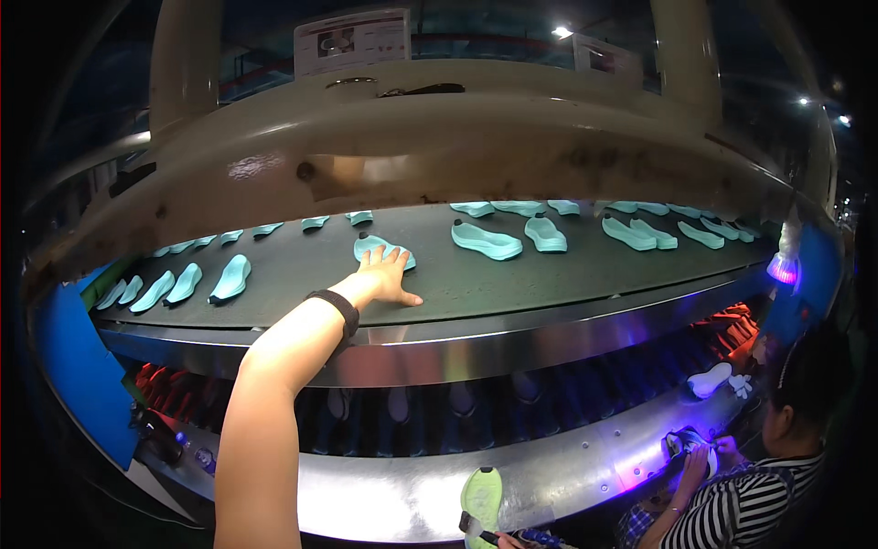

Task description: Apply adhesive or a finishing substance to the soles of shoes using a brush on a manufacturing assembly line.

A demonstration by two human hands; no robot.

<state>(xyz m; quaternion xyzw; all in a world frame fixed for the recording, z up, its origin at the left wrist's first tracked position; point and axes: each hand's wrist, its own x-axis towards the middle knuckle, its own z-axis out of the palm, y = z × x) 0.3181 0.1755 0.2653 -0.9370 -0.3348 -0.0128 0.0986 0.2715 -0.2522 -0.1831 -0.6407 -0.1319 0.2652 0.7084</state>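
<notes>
Covering part of a turquoise sole [369, 242], the left hand [388, 272] is spread over the dark belt [540, 282]. Similar soles [487, 242] lie either side.

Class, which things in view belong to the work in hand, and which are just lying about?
In the work:
left hand, spread at a teal sole
other teal soles
dark belt

Seemingly lying about:
dark object atop the machine
dark bottle-like thing, lower left

Your left hand [384, 277]: one, with one black band [344, 311]. You see over twenty blue-green soles [487, 242], back ones part-hidden; one light-green sole [482, 494]; one brush [472, 526]; two signs [352, 46]; one striped-top person [743, 499].
</notes>
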